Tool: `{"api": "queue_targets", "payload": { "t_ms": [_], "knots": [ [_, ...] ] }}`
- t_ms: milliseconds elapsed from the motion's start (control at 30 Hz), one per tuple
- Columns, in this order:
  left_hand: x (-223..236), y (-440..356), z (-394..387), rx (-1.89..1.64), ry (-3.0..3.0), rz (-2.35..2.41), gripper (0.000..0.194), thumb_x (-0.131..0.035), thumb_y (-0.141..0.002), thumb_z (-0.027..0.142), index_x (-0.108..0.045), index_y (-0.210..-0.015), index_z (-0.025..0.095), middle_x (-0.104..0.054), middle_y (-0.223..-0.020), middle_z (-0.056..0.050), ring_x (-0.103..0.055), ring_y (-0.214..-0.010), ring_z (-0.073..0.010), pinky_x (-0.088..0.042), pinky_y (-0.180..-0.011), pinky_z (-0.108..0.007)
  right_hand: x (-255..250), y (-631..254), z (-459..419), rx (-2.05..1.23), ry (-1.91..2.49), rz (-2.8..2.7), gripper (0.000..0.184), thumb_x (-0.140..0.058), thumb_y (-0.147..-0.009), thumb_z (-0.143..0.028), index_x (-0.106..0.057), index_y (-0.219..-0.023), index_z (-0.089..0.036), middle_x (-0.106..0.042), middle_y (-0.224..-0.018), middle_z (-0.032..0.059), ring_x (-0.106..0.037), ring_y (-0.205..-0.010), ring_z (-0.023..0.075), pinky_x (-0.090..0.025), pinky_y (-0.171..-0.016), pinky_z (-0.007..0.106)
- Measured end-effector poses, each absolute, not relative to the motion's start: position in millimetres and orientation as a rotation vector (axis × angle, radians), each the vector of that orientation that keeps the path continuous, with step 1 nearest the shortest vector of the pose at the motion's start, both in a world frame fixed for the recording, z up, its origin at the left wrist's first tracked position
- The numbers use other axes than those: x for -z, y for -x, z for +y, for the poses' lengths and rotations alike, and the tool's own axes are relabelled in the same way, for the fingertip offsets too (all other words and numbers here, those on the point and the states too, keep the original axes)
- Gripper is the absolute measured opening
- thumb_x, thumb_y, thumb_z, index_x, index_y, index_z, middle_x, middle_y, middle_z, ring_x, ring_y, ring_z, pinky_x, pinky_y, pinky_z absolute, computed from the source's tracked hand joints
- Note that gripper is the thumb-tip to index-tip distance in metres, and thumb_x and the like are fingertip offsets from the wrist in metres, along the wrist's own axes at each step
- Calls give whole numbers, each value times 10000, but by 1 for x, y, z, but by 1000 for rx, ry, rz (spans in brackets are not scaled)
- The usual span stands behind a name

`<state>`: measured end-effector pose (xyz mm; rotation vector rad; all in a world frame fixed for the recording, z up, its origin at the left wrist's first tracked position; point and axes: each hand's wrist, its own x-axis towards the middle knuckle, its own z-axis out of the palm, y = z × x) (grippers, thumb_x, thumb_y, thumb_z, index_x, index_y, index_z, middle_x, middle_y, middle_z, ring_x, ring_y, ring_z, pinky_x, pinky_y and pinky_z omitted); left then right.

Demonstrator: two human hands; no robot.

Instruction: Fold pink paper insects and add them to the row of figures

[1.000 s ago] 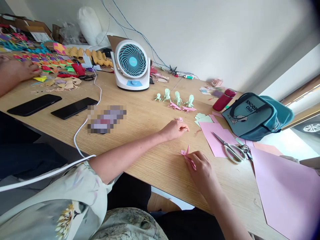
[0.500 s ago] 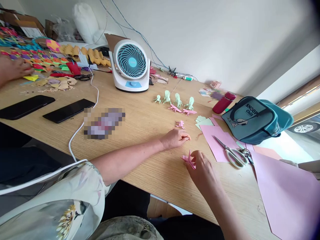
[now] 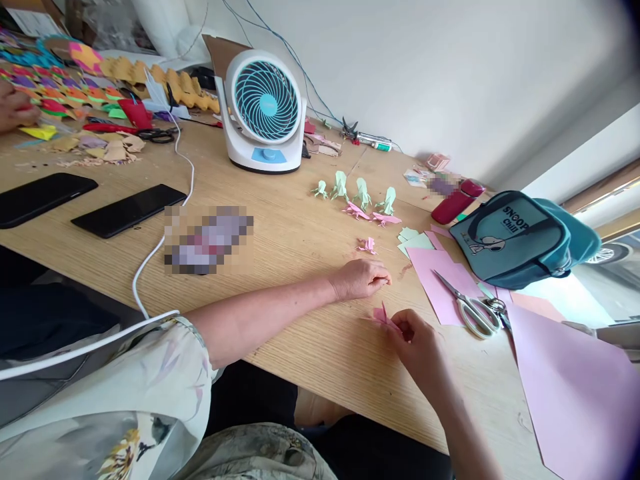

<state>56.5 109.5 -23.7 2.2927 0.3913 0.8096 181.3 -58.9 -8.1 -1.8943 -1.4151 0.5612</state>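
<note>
My right hand (image 3: 417, 337) pinches a folded pink paper figure (image 3: 381, 315) by its near end, just above the wooden table. Thin points of the figure stick up and out to the left. My left hand (image 3: 361, 279) rests on the table beyond it, fingers curled closed; whatever they may hold is hidden. Just past that hand sits a small pink origami figure (image 3: 367, 246). Farther back, two pink origami figures (image 3: 387, 219) lie in front of several pale green origami figures (image 3: 362, 193).
Scissors (image 3: 475, 315) lie on pink paper sheets (image 3: 570, 380) at the right, near a teal bag (image 3: 520, 240) and red bottle (image 3: 457, 201). A white fan (image 3: 265, 110) stands at the back. Phones (image 3: 130, 210) and a white cable (image 3: 145, 280) are left. Another person's hand (image 3: 15, 110) works far left.
My right hand has turned the pink paper figure slightly, and its fingers sit more to its right end. My left hand stays curled on the table. The camera view has shifted a little.
</note>
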Motion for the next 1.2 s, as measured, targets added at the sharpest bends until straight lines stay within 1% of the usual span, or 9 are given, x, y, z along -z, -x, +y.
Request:
{"api": "queue_targets", "payload": {
  "t_ms": [67, 167, 333, 400, 467, 533, 767, 1033, 1200],
  "knots": [
    [22, -57, 111, -823, -2216, 413, 210, -534, -868, 70, -733, -859, 136, -725, -854, -54, -630, -759, -137, -457, -729, -239, 7, -185, -51, -657, 1812, -1292, 283, -725, -756, -469, -604, -720, -215, -542, -547, -39, -447, -462, 119, -323, -440, 248],
    [18, -55, 114, -831, -2079, 431, 213, -523, -915, 151, -721, -851, 106, -734, -858, -66, -646, -752, -123, -477, -716, -219, 3, -190, -35, -679, 1749, -1206, 381, -745, -716, -551, -607, -763, -199, -585, -616, -18, -507, -504, 123, -418, -463, 255],
    [14, -50, 115, -757, -1925, 382, 398, -443, -985, 346, -720, -866, 88, -703, -755, -60, -639, -697, -119, -489, -637, -211, 0, -196, -8, -706, 1635, -1081, 446, -790, -651, -577, -595, -776, -196, -600, -657, -17, -578, -554, 131, -503, -514, 268],
    [15, -50, 115, -739, -1840, 375, 342, -522, -946, 364, -722, -908, 90, -708, -783, -60, -633, -706, -121, -485, -634, -214, 2, -197, 1, -724, 1591, -1056, 448, -797, -643, -572, -585, -776, -200, -608, -666, -17, -597, -571, 137, -526, -546, 282],
    [18, -52, 115, -750, -1732, 395, 250, -643, -869, 325, -723, -926, 95, -714, -821, -56, -624, -730, -120, -478, -660, -219, 6, -196, 8, -742, 1546, -1043, 446, -801, -640, -568, -574, -772, -207, -609, -676, -18, -605, -587, 144, -539, -568, 295],
    [21, -53, 115, -769, -1667, 437, 201, -710, -807, 273, -719, -889, 89, -709, -820, -51, -609, -721, -115, -461, -659, -218, 11, -194, 13, -764, 1502, -1037, 434, -799, -650, -560, -573, -781, -213, -608, -695, -20, -608, -605, 147, -546, -583, 301],
    [23, -53, 113, -739, -1544, 494, 189, -773, -743, 246, -686, -800, 88, -712, -808, -55, -636, -738, -124, -487, -692, -229, 18, -193, 12, -883, 1393, -1039, 379, -782, -712, -520, -601, -858, -221, -650, -821, 9, -624, -664, 151, -552, -631, 304],
    [21, -50, 107, -695, -1510, 545, 254, -786, -744, 332, -685, -787, 102, -713, -787, -51, -669, -734, -137, -511, -682, -237, 15, -200, 3, -959, 1410, -1130, 241, -682, -859, -440, -669, -915, -207, -692, -841, 34, -626, -735, 159, -518, -704, 289],
    [21, -50, 105, -669, -1500, 530, 276, -789, -734, 346, -654, -770, 107, -706, -798, -49, -671, -731, -141, -515, -660, -240, 20, -199, 0, -1028, 1370, -1073, 236, -677, -860, -449, -658, -862, -214, -691, -823, 38, -613, -750, 173, -509, -701, 295]
  ]
}}
